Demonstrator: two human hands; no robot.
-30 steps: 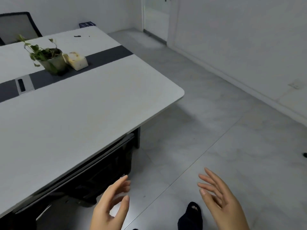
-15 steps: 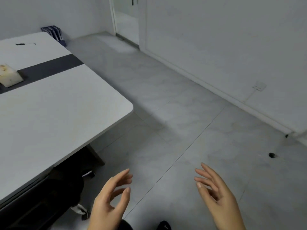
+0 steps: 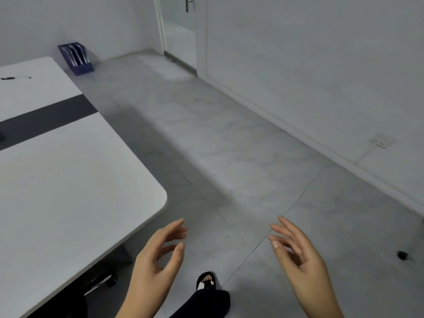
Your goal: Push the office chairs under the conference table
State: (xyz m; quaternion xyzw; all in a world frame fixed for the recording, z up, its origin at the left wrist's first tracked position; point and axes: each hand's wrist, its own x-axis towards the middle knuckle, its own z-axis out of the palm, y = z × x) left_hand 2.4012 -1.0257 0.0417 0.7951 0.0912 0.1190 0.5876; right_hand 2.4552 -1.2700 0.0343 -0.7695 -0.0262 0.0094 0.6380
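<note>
The white conference table (image 3: 68,191) with a dark centre strip fills the left side; its rounded corner points toward me. Under its near edge a black office chair base (image 3: 101,281) with a castor shows; the chair's seat and back are hidden beneath the tabletop. My left hand (image 3: 156,265) hovers just right of the table corner, fingers apart, holding nothing. My right hand (image 3: 298,260) is raised over the floor tiles, also empty with fingers spread. Neither hand touches the chair or table.
Grey tiled floor (image 3: 229,145) stretches ahead to a doorway (image 3: 181,31). A blue file holder (image 3: 76,58) stands on the floor by the far wall. A pen (image 3: 13,78) lies on the table. A wall socket (image 3: 379,140) and a small black object (image 3: 402,255) sit right. My foot (image 3: 206,282) is below.
The view has swung right and away from the table: the plant and box have left the frame and the doorway has come into view. Both hands stayed open and empty.
</note>
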